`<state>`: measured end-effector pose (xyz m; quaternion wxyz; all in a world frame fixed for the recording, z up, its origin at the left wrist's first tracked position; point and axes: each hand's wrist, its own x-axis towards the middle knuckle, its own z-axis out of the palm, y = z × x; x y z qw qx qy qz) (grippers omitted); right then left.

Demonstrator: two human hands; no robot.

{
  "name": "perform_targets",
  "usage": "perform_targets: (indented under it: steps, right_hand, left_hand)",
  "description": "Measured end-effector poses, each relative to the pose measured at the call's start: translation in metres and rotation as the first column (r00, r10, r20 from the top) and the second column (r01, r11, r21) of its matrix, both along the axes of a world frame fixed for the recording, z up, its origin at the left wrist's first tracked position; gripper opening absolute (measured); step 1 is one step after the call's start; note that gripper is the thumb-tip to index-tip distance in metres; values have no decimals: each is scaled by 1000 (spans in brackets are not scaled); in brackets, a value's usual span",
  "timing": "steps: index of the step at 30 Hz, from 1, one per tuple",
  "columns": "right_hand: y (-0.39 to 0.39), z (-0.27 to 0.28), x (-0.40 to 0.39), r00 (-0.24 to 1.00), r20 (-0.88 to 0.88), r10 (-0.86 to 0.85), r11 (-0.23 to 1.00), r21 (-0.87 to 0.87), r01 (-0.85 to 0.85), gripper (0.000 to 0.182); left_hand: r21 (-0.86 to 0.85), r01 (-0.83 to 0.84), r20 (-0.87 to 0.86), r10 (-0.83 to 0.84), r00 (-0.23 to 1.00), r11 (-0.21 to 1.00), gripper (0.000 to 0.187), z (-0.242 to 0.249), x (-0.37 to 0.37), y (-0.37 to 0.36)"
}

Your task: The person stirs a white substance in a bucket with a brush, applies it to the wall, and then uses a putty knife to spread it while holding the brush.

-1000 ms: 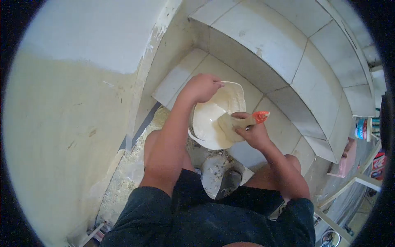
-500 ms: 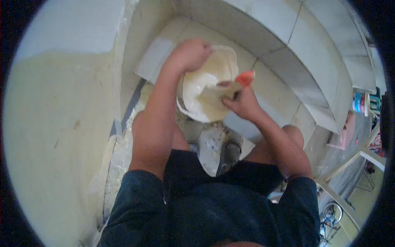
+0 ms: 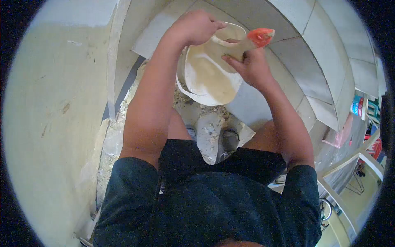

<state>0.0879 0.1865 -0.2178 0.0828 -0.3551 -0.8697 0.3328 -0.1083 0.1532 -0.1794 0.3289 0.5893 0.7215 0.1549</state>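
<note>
My left hand [image 3: 195,28] is closed on the far rim of a white tub [image 3: 201,99], which tilts so that its inside shows. Creamy paste [image 3: 207,76] coats the bottom and walls of the tub. Over its right side, my right hand [image 3: 257,68] is wrapped round a putty scraper with a red handle end [image 3: 261,37]. A pale, paste-smeared blade [image 3: 234,50] reaches left from the fingers into the tub. My right thumb presses against the blade. Part of the scraper is hidden by my hand.
A pale wall [image 3: 61,103] stands on the left. Large tiles [image 3: 288,57] form a raised ledge beyond and to the right. Crumbly debris [image 3: 210,136] lies between my feet. A pink piece [image 3: 339,133] and a labelled pot [image 3: 358,106] sit at far right.
The tub has shifted away from me, along with my left hand. My right hand has lifted up and to the right with the scraper, uncovering more of the paste.
</note>
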Motion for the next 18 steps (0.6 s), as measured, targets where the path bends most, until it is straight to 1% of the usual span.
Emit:
perform_targets:
  steps: [2,4,6,7,8,9,10,13,14,16,18]
  right_hand:
    - [-6,2,-10,1000,7,4,1000,-11,-4,40]
    - [-12,0,-20,1000,17,10,1000,-26,-10,40]
    - [-15,-9,-27,982,-155,107,985,148,-84,35]
    - [-16,-8,-28,982,-154,113,985,149,-90,35]
    - [-18,-5,-30,994,-71,84,988,133,-74,32]
    - [-19,-2,-33,998,12,55,991,119,-57,30]
    - [-19,-4,-36,998,12,64,991,118,-65,30]
    - [-17,-11,-38,997,-26,76,992,103,-73,32]
    - [-17,-14,-38,996,-33,86,988,135,-81,32]
    - [-19,-10,-39,994,-40,100,981,170,-92,32]
    - [-22,-2,-39,997,-39,66,988,139,-60,31]
  left_hand:
    - [-6,-16,5,16,1000,1000,37,-5,-2,0]
    - [79,7,58,-12,998,997,39,-16,-8,0]
    - [95,-3,95,-6,995,996,41,-20,-11,-1]
    - [111,-12,125,-2,992,994,43,-19,-13,-3]
    - [112,-20,125,6,992,994,43,-18,-15,-4]
    - [105,24,35,-28,999,994,43,-10,-13,-6]
    - [91,66,-55,-62,997,994,43,-5,-12,-7]
    - [92,25,-18,-24,1000,995,41,-15,-12,-4]
    - [94,23,-20,-21,1000,995,41,-18,-13,-3]
    - [107,66,-25,-64,998,992,42,-15,-12,-5]
    - [144,83,-54,-76,996,986,44,-21,-12,-3]
